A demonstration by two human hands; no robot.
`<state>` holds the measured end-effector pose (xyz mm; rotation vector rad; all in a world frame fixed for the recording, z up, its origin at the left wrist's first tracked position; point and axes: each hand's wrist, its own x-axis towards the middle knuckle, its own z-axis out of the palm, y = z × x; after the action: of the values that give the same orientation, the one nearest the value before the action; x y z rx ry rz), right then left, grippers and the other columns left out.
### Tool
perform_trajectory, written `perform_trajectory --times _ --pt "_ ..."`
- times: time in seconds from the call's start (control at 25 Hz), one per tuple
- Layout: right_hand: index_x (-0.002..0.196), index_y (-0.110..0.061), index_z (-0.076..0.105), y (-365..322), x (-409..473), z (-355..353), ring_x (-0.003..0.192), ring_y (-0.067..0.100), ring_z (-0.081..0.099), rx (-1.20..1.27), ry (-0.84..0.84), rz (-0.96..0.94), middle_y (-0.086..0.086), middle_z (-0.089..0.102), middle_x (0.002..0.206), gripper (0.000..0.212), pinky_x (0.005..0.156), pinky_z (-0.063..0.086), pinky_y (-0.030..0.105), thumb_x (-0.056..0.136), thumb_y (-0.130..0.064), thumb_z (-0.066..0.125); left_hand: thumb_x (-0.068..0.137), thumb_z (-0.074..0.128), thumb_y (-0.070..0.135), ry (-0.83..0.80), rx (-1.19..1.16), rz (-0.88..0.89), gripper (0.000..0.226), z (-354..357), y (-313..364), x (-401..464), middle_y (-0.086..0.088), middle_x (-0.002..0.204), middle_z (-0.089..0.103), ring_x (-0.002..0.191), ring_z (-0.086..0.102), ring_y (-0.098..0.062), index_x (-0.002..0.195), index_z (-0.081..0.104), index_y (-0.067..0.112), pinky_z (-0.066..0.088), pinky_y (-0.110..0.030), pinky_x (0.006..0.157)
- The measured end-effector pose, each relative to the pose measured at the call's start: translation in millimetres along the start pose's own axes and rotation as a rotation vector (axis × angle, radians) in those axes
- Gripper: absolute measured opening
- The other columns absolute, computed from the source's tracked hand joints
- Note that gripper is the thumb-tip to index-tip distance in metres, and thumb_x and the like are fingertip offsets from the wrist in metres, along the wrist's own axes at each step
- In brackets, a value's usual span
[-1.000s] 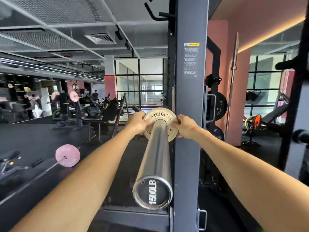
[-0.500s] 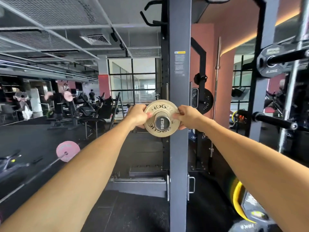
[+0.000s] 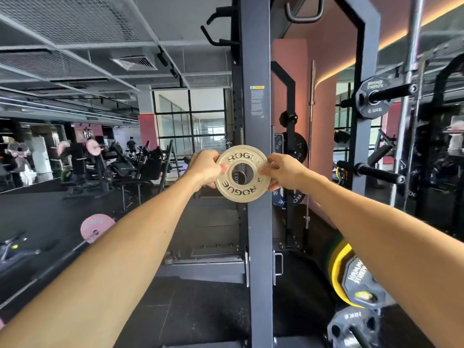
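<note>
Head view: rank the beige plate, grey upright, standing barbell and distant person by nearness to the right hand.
1. Beige plate, gripped by the right hand.
2. Grey upright, just behind it.
3. Standing barbell, farther back right.
4. Distant person, far left background.

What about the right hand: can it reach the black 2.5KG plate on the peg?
Probably not yet: the right hand grips the round tan metal ROGUE plate, shared with the left hand. Nothing blocks the way to the black octagonal 2.5KG plate.
</note>
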<state>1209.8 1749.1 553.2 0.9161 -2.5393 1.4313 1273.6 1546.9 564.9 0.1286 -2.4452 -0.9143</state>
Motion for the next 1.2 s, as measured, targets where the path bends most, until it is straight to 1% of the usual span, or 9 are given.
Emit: perform_trajectory --times 0.16,0.28,0.4,0.52,0.6,0.68,0.84,1.04,1.2 --pt "0.117 -0.002 0.051 -6 -3 -32 0.082 0.03 0.073 0.026 0.016 -0.007 0.016 0.069 0.105 0.028 0.057 0.061 0.028 0.095 -0.017 0.058 0.094 0.062 0.019 0.014 0.033 0.039 0.004 -2 33 10 -0.007 0.102 0.07 0.073 0.072 -0.02 0.098 0.062 0.017 0.055 -0.02 0.048" --pt "0.117 -0.002 0.051 4 -5 -58 0.082 0.03 0.073 0.034 0.022 0.0 0.018 0.069 0.105 0.028 0.059 0.061 0.03 0.095 -0.017 0.058 0.093 0.064 0.017 -0.004 0.004 0.044 0.002 13 53 23 -0.009 0.1 0.071 0.075 0.073 -0.023 0.094 0.064 0.016 0.061 -0.031 0.057" --pt "0.116 -0.001 0.051 25 -8 -97 0.08 0.03 0.072 0.037 0.056 0.011 0.019 0.068 0.104 0.026 0.056 0.061 0.028 0.095 -0.015 0.057 0.092 0.065 0.017 -0.007 -0.022 0.062 0.011 46 84 37 -0.01 0.099 0.071 0.075 0.073 -0.024 0.102 0.066 0.013 0.061 -0.033 0.057" --pt "0.116 0.0 0.051 50 -11 -143 0.077 0.03 0.07 0.026 0.085 0.034 0.021 0.067 0.105 0.025 0.058 0.061 0.031 0.095 -0.013 0.057 0.092 0.065 0.015 -0.019 -0.053 0.089 0.006 87 122 52 -0.011 0.097 0.07 0.077 0.072 -0.026 0.098 0.064 0.012 0.062 -0.036 0.058" --pt "0.118 0.001 0.051 66 -12 -177 0.082 0.034 0.071 0.006 0.103 0.044 0.022 0.067 0.106 0.028 0.058 0.061 0.031 0.095 -0.014 0.057 0.091 0.066 0.014 -0.011 -0.077 0.114 0.004 114 148 63 -0.012 0.098 0.069 0.08 0.071 -0.026 0.094 0.064 0.012 0.062 -0.038 0.06" --pt "0.118 0.0 0.052 86 -10 -215 0.087 0.037 0.071 -0.041 0.121 0.023 0.021 0.067 0.106 0.027 0.059 0.061 0.031 0.095 -0.015 0.057 0.09 0.066 0.015 0.008 -0.09 0.144 0.009 143 177 77 -0.013 0.1 0.068 0.08 0.07 -0.025 0.097 0.067 0.009 0.062 -0.038 0.06" --pt "0.112 -0.004 0.053 123 -1 -279 0.088 0.038 0.071 -0.075 0.136 0.009 0.02 0.068 0.104 0.021 0.064 0.062 0.036 0.096 -0.016 0.057 0.091 0.066 0.018 -0.008 -0.107 0.173 0.013 193 222 103 -0.013 0.104 0.069 0.078 0.07 -0.025 0.101 0.068 0.01 0.062 -0.038 0.063" --pt "0.112 -0.003 0.054 171 27 -326 0.085 0.035 0.072 -0.11 0.135 0.031 0.018 0.069 0.102 0.022 0.074 0.061 0.043 0.096 -0.018 0.057 0.092 0.065 0.016 -0.026 -0.099 0.179 0.014 246 249 139 -0.014 0.112 0.064 0.07 0.068 -0.021 0.105 0.067 0.009 0.056 -0.022 0.045" --pt "0.117 0.001 0.053 211 55 -352 0.086 0.037 0.071 -0.088 0.136 0.026 0.021 0.069 0.103 0.028 0.074 0.061 0.044 0.096 -0.017 0.057 0.092 0.065 0.016 -0.035 -0.104 0.187 0.017 285 261 172 -0.012 0.11 0.066 0.073 0.07 -0.022 0.108 0.067 0.01 0.058 -0.025 0.049"
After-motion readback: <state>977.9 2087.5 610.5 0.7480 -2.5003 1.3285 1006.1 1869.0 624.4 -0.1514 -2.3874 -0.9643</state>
